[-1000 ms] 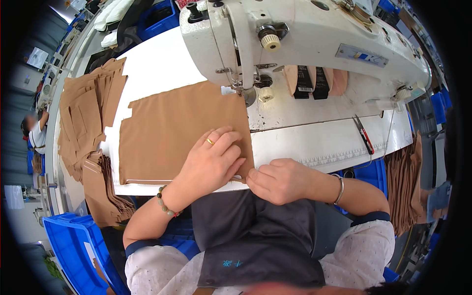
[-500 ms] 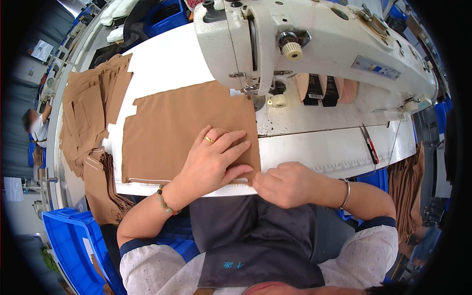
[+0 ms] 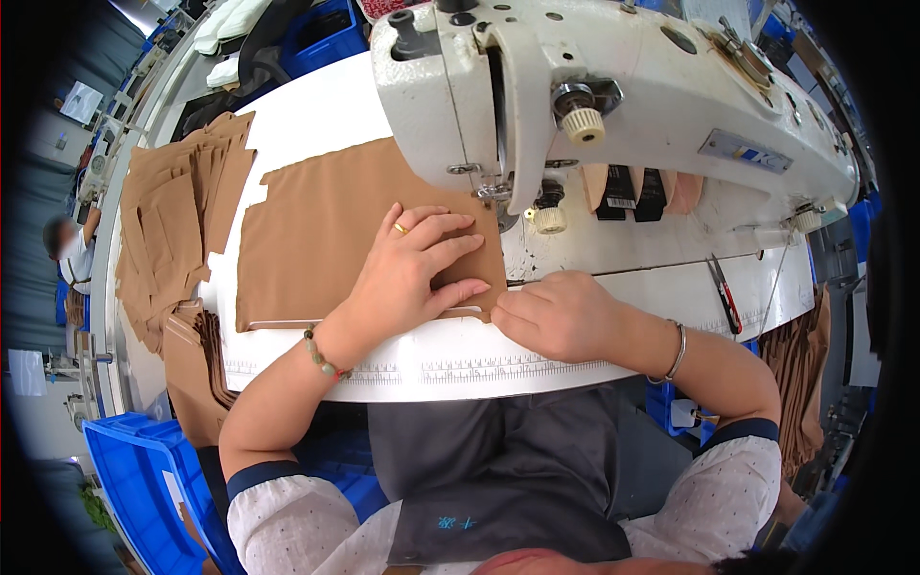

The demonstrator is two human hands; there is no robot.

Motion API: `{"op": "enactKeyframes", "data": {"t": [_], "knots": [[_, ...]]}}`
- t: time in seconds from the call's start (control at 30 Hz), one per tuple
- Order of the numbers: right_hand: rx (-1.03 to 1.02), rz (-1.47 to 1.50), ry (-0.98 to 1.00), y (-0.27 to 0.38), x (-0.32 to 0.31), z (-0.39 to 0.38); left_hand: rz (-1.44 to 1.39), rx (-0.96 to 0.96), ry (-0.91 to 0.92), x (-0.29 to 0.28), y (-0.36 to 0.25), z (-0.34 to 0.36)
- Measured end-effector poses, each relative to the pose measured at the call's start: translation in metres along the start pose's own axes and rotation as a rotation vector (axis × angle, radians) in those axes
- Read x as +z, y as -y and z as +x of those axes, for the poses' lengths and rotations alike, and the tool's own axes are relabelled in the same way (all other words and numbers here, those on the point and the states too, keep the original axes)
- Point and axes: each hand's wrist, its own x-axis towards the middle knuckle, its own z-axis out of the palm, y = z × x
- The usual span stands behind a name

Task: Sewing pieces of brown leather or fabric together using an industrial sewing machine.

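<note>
Between two and three o'clock from the middle of the brown panel [image 3: 326,230], the needle area [image 3: 495,192] of the white sewing machine [image 3: 623,77] sits at the cloth's right-hand side; the panel lies flat on the white table [image 3: 446,340], its far right part hidden by the machine. The left hand [image 3: 412,264] rests on the panel, its fingers somewhat spread and the thumb apart, pointing toward three o'clock; the right hand [image 3: 551,311], at about four o'clock, has its fingers curled together, apparently pinching the near right corner — how firmly, I cannot tell.

The main risk, I judge, is a crooked edge; if the right hand pulls harder than the left presses, the panel could swivel and pucker, and the pale strip [image 3: 287,324] along its six o'clock edge might shift out of line. The left fingertips lie near the needle area — should they slide toward one o'clock with the needle running, one could be caught; at nine o'clock the pile of brown pieces [image 3: 168,225] lies near the panel, so a wide leftward sweep might disturb it; the red-handled snips [image 3: 726,297], at three o'clock from the right hand, seem a minor hazard.
</note>
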Motion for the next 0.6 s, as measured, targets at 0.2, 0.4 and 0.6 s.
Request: {"op": "enactKeyframes", "data": {"t": [0.2,0.4,0.6], "knots": [[0.013,-0.007,0.004,-0.020,0.004,0.005,-0.039,0.035,-0.057,-0.001,0.018,0.018],[0.091,0.025,0.046,-0.036,0.010,0.009,-0.053,0.037,-0.070,-0.005,0.031,0.034],[0.167,-0.054,0.030,-0.047,0.013,0.009,-0.148,0.003,-0.061,-0.004,0.043,0.046]]}}
